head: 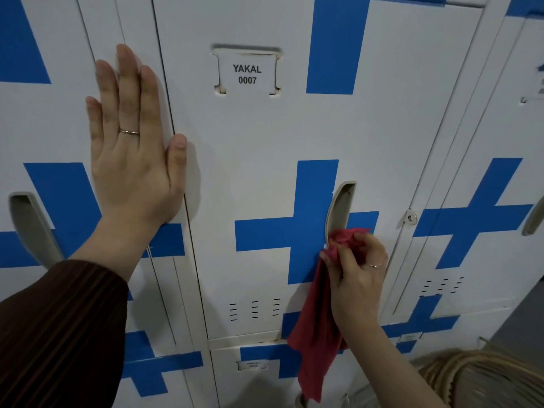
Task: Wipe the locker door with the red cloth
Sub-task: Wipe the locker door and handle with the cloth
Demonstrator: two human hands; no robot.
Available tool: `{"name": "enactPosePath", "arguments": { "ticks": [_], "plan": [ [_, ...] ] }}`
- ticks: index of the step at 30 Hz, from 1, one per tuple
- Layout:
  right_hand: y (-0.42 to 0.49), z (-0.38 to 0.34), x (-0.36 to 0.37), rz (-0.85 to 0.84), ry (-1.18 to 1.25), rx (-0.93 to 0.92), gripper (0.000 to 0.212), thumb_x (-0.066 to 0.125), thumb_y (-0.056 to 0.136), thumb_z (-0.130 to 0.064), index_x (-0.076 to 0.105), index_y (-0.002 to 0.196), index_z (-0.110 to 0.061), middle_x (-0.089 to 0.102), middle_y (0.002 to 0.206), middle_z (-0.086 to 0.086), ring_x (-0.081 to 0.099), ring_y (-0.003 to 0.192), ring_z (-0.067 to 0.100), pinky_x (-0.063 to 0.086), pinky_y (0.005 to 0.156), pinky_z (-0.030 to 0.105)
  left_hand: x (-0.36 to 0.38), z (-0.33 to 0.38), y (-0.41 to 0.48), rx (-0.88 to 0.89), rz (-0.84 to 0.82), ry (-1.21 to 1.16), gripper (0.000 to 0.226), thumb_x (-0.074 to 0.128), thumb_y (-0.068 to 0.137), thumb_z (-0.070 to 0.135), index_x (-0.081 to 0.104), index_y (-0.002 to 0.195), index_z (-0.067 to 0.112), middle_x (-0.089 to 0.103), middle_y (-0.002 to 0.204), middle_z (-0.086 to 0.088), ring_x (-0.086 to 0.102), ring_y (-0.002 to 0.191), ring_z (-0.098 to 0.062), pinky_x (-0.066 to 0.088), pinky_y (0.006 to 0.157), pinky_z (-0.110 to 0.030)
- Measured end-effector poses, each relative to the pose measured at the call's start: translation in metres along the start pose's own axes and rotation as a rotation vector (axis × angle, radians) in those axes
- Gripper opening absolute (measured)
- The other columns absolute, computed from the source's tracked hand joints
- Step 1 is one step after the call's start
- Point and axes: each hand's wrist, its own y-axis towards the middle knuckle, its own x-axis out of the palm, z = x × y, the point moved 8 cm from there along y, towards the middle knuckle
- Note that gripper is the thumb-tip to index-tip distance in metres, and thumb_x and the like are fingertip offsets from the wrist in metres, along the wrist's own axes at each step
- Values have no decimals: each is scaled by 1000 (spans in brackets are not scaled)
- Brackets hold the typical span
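Observation:
The white locker door (259,136) with blue cross tape fills the middle of the head view and carries a label reading YAKAL 0007 (247,74). My right hand (357,270) grips the red cloth (316,328) and holds its bunched top against the lower end of the door's recessed handle (340,210). The rest of the cloth hangs down below the hand. My left hand (134,142) lies flat with straight fingers on the neighbouring locker at the left, its thumb reaching across the seam onto the door.
More white lockers with blue crosses stand left (44,128) and right (485,172), with another row below. A padlock hasp (410,218) sits on the door's right edge. Vent slots (254,309) lie near the door's bottom. A woven tan object (482,378) is at the lower right.

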Motion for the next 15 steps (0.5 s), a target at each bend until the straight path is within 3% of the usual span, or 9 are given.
{"name": "enactPosePath", "arguments": {
  "ticks": [3,6,9,13,15],
  "plan": [
    [3,13,2,-54,247,215,19,61,85,-18,55,102,-12,44,97,-20,45,95,-4,40,81,14,0,0,-1,-3,-1,0,59,20,99,33,14,144,-4,15,148,-32,8,137,-44,-6,115,-34],
    [-1,19,5,-78,261,256,16,58,88,-17,53,103,-15,42,94,-24,43,91,-15,36,71,0,-1,0,-1,2,7,-3,59,20,99,33,15,144,-4,16,148,-32,8,137,-44,-5,115,-35],
    [-6,10,7,-126,199,216,16,55,90,-23,50,105,-22,46,94,-19,48,88,-9,41,68,4,-1,0,-1,4,17,1,58,20,99,32,15,144,-4,17,148,-32,9,137,-45,-4,115,-35],
    [4,-11,1,-108,-86,-54,20,63,82,-15,59,94,2,50,97,12,47,83,15,42,70,21,0,0,-1,6,12,0,58,22,98,31,15,144,-4,17,147,-33,9,137,-45,-4,115,-36],
    [10,-11,-2,-106,-76,-66,18,68,79,-13,61,86,2,50,93,11,46,80,14,40,70,19,-1,0,-1,4,12,-3,58,22,98,31,15,144,-4,17,147,-33,9,137,-45,-4,115,-36]
  ]
}}
